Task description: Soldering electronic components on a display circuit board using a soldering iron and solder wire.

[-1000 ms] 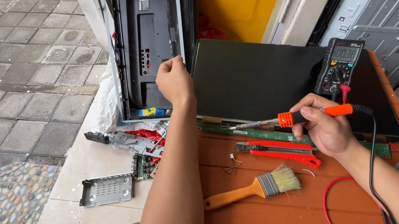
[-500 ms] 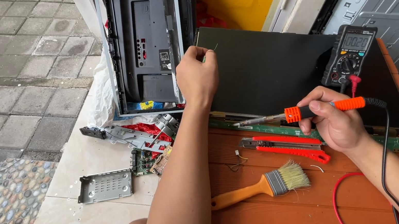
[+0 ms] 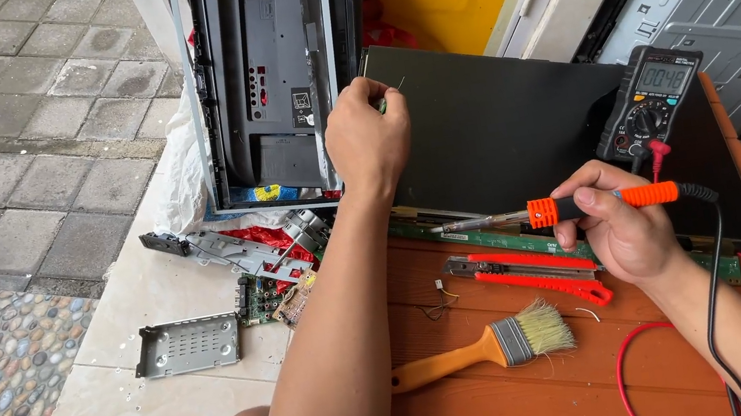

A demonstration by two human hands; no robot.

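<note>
My left hand [image 3: 368, 139] is raised over the near left corner of a black flat panel [image 3: 495, 132] and pinches a thin wire-like piece whose tip sticks out above the fingers. My right hand [image 3: 623, 230] grips an orange-handled soldering iron [image 3: 583, 205] lying level, its metal tip pointing left just above a long green circuit strip [image 3: 491, 237] along the panel's near edge. A black cord runs down from the iron's handle past my right wrist.
A multimeter [image 3: 650, 101] sits on the panel. On the orange wooden table [image 3: 532, 398] lie red-handled pliers [image 3: 534, 270], a paintbrush [image 3: 487, 351] and a red cable [image 3: 639, 363]. A black TV back [image 3: 270, 77] stands behind; metal brackets [image 3: 187, 345] and circuit boards [image 3: 272, 299] lie at left.
My left hand has risen from the table's near left area to the panel's upper left corner. My right hand with the soldering iron has stayed almost still.
</note>
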